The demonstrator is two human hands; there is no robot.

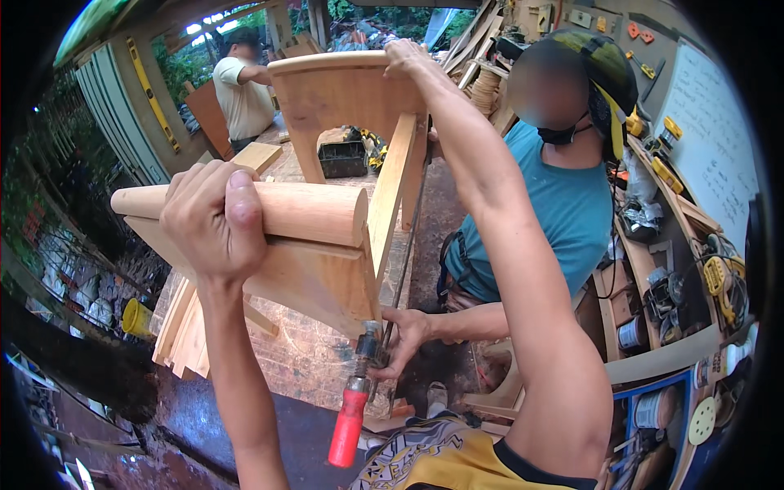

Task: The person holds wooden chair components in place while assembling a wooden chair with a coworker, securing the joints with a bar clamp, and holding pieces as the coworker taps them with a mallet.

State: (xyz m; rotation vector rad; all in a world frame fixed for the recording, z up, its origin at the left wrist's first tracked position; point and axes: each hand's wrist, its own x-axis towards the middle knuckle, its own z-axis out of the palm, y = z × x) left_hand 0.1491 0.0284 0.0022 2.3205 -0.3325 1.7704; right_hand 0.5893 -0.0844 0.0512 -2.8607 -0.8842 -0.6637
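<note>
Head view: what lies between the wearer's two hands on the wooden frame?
In the head view, only the frame itself: the slanted side board runs between the left hand on the rounded rail and the right hand.

- One wooden chair frame (327, 237)
- One bar clamp (359, 392) with a red handle
- Two own hands gripping the frame
- Two other people nearby

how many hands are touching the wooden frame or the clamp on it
3: the left hand grips the frame's rounded rail, the right hand rests on its far curved top, and a co-worker's hand holds the clamp below. Others may be hidden.
</note>
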